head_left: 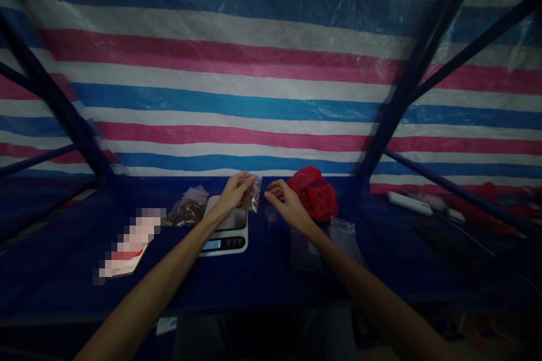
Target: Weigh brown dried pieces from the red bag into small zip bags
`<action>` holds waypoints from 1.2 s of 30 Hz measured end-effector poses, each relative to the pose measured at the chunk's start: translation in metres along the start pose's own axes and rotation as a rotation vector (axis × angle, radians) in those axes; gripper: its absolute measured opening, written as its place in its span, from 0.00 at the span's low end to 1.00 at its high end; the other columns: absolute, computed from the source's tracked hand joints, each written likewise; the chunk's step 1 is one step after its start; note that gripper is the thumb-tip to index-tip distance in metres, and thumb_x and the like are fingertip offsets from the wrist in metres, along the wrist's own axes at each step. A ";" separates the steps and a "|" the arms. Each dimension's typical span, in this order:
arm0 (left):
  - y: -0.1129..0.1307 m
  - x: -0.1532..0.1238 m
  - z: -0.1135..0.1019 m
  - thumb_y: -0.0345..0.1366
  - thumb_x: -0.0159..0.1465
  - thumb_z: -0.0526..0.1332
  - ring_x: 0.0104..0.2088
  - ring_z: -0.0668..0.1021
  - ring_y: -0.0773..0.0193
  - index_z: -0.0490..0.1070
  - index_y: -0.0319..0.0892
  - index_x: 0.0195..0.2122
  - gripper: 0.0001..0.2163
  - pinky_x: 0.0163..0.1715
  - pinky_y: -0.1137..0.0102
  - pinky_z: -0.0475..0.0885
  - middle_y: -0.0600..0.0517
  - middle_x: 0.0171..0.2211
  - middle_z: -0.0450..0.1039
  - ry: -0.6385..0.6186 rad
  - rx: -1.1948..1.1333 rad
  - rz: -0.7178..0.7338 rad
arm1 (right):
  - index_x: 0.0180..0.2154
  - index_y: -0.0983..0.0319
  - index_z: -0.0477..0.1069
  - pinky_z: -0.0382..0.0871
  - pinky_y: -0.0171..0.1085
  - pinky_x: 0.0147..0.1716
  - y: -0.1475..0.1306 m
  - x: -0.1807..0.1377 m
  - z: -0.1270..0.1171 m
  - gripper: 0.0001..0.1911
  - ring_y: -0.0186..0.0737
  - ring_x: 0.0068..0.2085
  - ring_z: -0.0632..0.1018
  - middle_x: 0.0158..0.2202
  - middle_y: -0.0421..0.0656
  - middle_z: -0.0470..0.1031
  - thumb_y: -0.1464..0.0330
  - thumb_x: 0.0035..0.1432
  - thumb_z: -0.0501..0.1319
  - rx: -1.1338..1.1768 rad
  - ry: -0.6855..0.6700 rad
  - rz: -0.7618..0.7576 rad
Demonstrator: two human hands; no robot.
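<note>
Left hand [232,194]: fingers [244,182] pinch a small clear zip bag [253,196] of brown bits over a digital scale [224,234]. Right hand [284,203]: fingers [271,192] slightly parted, holding nothing. On the surface [63,271]: two flat clear bags [305,251], one filled bag [184,208], one small cup [271,214], one red plastic bag [313,194].

**Two bare, slim forearms and hands**
The left forearm [156,287] and right forearm [364,293] run unsleeved from the near edge to the left hand [232,194] and right hand [288,205], with long, thin fingers [273,192]; dark clothing [262,338] sits shadowed below.
</note>
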State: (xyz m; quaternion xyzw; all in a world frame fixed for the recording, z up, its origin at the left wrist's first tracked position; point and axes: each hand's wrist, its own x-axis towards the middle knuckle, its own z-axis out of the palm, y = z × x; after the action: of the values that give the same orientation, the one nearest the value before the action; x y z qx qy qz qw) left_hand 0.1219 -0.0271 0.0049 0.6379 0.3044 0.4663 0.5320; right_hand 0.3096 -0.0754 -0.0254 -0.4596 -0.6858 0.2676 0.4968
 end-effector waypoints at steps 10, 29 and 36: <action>-0.013 -0.016 0.015 0.48 0.62 0.65 0.24 0.71 0.69 0.72 0.42 0.29 0.14 0.25 0.74 0.64 0.56 0.24 0.70 0.179 0.042 0.097 | 0.32 0.61 0.71 0.62 0.33 0.32 0.005 0.004 0.028 0.14 0.35 0.31 0.69 0.29 0.37 0.69 0.58 0.64 0.61 0.426 0.195 -0.020; -0.016 -0.034 0.026 0.46 0.64 0.65 0.26 0.73 0.65 0.75 0.43 0.31 0.11 0.26 0.71 0.67 0.54 0.26 0.74 0.245 0.189 0.053 | 0.30 0.61 0.71 0.63 0.33 0.28 -0.002 -0.010 0.023 0.13 0.32 0.28 0.68 0.26 0.37 0.69 0.60 0.64 0.62 0.529 0.161 0.079; -0.023 -0.036 0.028 0.47 0.66 0.62 0.25 0.68 0.69 0.72 0.42 0.32 0.13 0.25 0.73 0.62 0.56 0.25 0.68 0.126 0.151 0.027 | 0.30 0.60 0.70 0.60 0.32 0.28 -0.001 -0.013 0.030 0.13 0.32 0.28 0.67 0.27 0.36 0.67 0.60 0.64 0.63 0.590 0.098 0.108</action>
State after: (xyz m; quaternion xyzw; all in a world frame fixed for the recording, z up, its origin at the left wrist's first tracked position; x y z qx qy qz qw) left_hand 0.1371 -0.0641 -0.0271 0.6497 0.3627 0.4884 0.4558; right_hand 0.2823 -0.0852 -0.0410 -0.3434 -0.5285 0.4588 0.6263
